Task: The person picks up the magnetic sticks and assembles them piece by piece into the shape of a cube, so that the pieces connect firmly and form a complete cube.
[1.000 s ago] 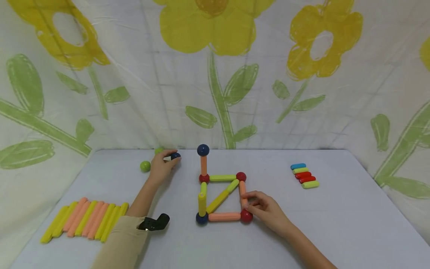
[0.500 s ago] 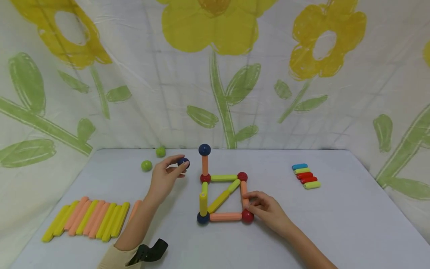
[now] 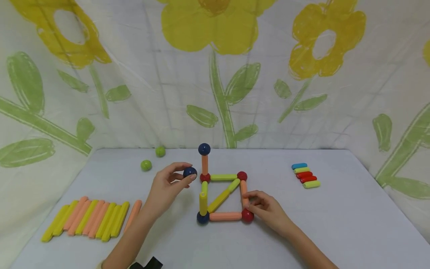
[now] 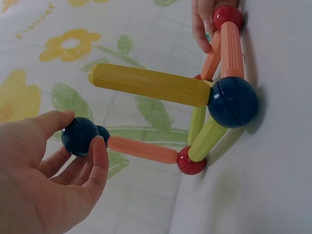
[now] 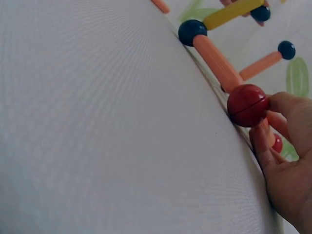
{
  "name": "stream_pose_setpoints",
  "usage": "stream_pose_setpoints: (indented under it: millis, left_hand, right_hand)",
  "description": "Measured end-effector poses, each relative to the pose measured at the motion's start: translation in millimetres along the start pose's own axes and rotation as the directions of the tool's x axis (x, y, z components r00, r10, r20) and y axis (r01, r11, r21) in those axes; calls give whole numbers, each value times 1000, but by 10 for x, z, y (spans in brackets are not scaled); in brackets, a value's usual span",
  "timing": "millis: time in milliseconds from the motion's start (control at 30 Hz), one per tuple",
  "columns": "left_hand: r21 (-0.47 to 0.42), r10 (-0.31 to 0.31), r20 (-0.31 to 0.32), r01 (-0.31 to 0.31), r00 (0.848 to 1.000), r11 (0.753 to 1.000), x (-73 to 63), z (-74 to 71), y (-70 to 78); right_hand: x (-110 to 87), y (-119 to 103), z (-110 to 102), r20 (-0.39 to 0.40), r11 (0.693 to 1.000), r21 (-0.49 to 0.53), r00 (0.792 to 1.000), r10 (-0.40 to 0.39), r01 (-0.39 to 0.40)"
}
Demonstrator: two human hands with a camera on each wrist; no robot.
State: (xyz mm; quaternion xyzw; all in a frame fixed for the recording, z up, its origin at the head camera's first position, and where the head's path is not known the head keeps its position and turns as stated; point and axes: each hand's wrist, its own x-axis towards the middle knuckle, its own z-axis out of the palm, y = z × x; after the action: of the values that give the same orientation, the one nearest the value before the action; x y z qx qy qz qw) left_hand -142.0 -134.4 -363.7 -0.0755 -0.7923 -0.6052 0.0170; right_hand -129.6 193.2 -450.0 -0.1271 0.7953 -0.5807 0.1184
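Observation:
Between thumb and fingers my left hand (image 3: pixel 168 186) pinches a dark blue ball (image 3: pixel 190 172), raised just left of a frame of rods and balls. That frame is a square with a diagonal yellow rod (image 3: pixel 218 201). At its back left corner an orange rod (image 3: pixel 205 165) stands upright, topped by another blue ball (image 3: pixel 204 149). A yellow rod (image 4: pixel 146 84) rises from the blue ball (image 4: pixel 233 102) at the front left corner. My right hand (image 3: pixel 268 211) grips the orange rod on the right side, beside the red ball (image 5: pixel 247 105) at the front right corner.
A row of yellow and orange rods (image 3: pixel 90 218) lies on the left of the white table (image 3: pixel 336 231), with one orange rod (image 3: pixel 133 216) apart. Two green balls (image 3: pixel 146 165) sit at the back left. Several short coloured rods (image 3: pixel 305 175) lie at the right.
My left hand has carried the blue ball from the back left toward the frame, moving right and nearer. The single orange rod on the left has come into view. My right hand has stayed put.

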Motion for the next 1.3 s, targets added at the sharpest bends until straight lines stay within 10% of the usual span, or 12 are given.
stream_pose_setpoints:
  millis: [500,1300]
  left_hand:
    - [-42,182,162,-178,970,983,-98,93,91]
    - [20,174,307,-189,936,982,-103,5,48]
  right_hand:
    - [-4,-1,0,-6,999,-18,1000,-27,27]
    - [2,17,-4,5,999,-13,1000,-29,29]
